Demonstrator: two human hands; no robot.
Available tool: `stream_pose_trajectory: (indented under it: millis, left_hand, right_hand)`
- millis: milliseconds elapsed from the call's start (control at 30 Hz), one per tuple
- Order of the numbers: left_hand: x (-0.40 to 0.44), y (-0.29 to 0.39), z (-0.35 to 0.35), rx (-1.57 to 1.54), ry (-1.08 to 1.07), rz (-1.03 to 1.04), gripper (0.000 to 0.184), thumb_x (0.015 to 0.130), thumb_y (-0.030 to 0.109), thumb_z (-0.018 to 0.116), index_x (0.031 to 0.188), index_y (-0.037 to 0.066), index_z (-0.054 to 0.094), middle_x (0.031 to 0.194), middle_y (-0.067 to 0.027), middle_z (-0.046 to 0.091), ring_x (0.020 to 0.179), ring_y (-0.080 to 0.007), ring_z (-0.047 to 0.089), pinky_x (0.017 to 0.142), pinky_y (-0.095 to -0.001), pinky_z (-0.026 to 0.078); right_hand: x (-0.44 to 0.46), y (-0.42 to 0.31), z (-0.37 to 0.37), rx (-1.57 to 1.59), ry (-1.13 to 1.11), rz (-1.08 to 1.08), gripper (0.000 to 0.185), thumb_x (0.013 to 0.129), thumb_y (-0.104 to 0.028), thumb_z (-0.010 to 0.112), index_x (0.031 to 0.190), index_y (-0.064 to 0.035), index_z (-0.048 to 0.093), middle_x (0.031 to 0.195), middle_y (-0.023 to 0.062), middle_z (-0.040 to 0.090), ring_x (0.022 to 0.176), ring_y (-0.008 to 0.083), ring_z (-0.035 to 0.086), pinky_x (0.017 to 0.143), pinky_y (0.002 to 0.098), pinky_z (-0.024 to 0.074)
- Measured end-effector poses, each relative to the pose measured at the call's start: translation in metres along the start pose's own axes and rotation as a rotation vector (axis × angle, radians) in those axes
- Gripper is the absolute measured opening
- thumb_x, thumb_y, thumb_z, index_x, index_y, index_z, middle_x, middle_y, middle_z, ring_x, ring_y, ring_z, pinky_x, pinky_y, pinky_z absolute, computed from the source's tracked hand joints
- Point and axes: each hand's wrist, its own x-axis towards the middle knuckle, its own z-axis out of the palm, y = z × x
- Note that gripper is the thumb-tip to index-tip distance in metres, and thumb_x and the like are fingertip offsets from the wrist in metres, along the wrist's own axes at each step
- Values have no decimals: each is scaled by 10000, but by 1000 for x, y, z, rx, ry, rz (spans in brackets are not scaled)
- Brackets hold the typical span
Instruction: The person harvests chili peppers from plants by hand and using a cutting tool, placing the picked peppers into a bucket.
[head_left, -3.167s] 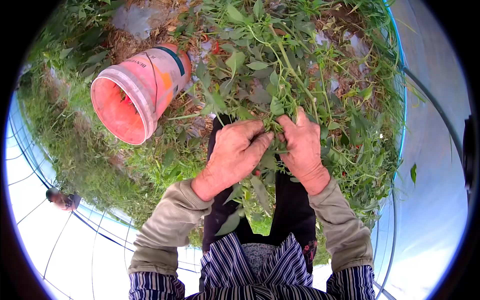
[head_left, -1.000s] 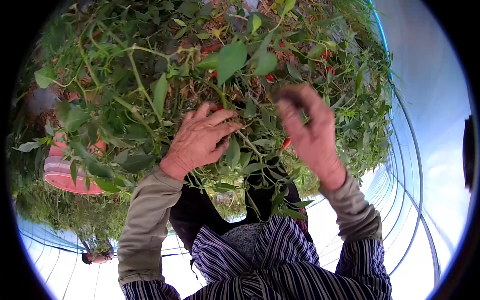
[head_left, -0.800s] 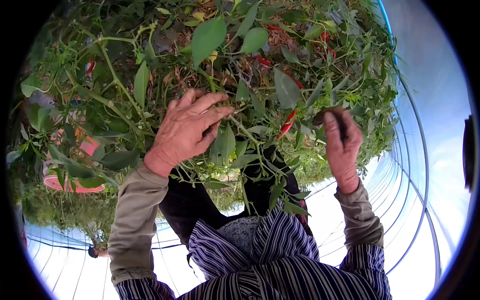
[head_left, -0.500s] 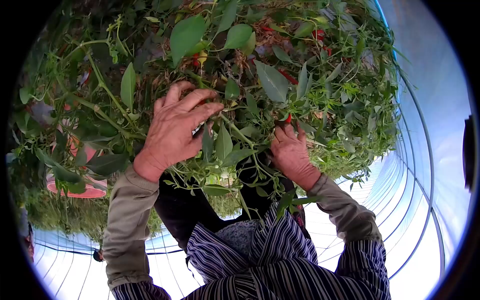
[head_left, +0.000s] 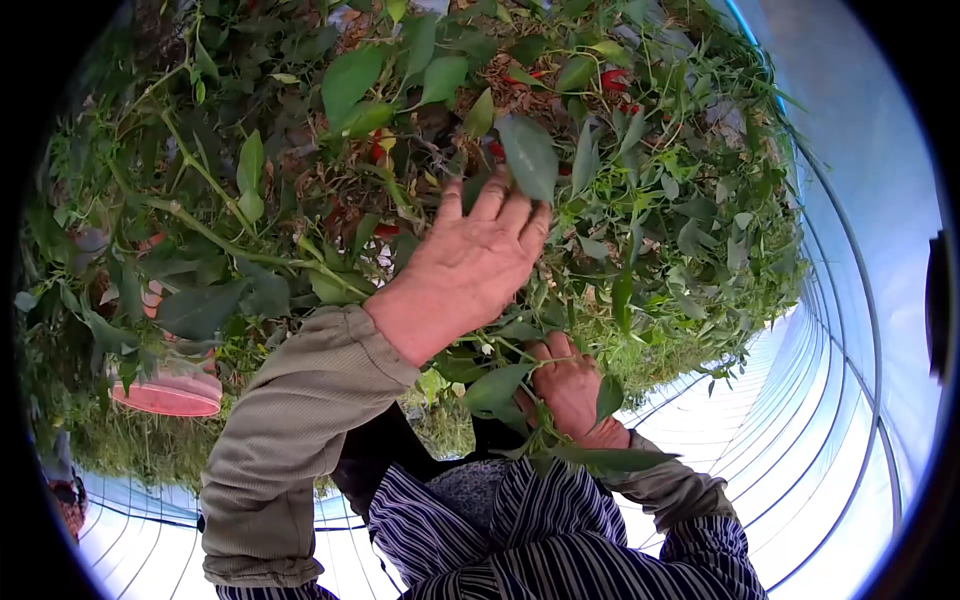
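A: ok, what's on the left?

B: Pink bucket [head_left: 168, 394] at the lower left, tipped over, partly behind leaves [head_left: 203, 310].

A: And the hands?

B: Left hand [head_left: 472, 255] is mid-frame, back facing us, fingers stretched out, tips right by a broad leaf [head_left: 527, 158]. Palm's hidden, so can't tell if it's got anything. Right hand [head_left: 570, 392] is lower, just right of centre, fingers bent among the leaves. Can't tell if it's gripping.

A: Peppers?

B: Yeah, red peppers [head_left: 612, 80] up top, right of centre. Then plastic sheeting [head_left: 835, 130] down the right side.
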Motion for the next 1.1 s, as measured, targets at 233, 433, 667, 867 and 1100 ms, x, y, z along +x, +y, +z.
stream_pose_trajectory:
  millis: [233, 433, 667, 867, 1100]
  left_hand:
    - [-41, 28, 7, -442, -434, 465, 329, 832, 299, 543, 1031, 41, 587, 1016, -87, 536, 922, -214, 504, 762, -375, 356]
    - [-64, 24, 45, -154, -339, 475, 85, 719, 185, 570, 740, 105, 588, 807, -2, 459, 829, -159, 468, 664, -333, 333]
    - [-75, 21, 62, -266, -274, 391, 91, 716, 184, 556, 739, 108, 602, 807, -7, 445, 810, -174, 466, 668, -332, 314]
    - [-60, 19, 47, -338, -340, 297, 256, 659, 213, 645, 872, 75, 614, 939, -69, 503, 914, -203, 487, 724, -343, 346]
    - [-35, 7, 48, -1127, -184, -149, 222, 720, 26, 586, 935, 4, 531, 959, -76, 522, 919, -201, 534, 825, -348, 442]
  right_hand:
    - [-2, 29, -6, 393, -77, -88, 210, 734, -88, 602, 921, -23, 530, 790, 133, 545, 660, 296, 586, 560, 379, 473]
    - [-13, 31, -25, 978, -387, -174, 131, 801, -101, 566, 749, 18, 557, 651, 156, 570, 550, 238, 570, 532, 368, 459]
    - [-3, 82, -107, 1006, 262, 233, 173, 836, -166, 579, 854, 4, 603, 581, 25, 532, 459, 89, 459, 414, 237, 361]
    - [158, 204, -141, 1273, 502, 502, 125, 816, -85, 527, 836, 31, 569, 598, 47, 518, 450, 125, 437, 412, 253, 337]
    - [253, 244, -92, 1646, 226, 474, 44, 757, -30, 535, 773, 10, 537, 592, 83, 521, 456, 162, 470, 404, 276, 363]
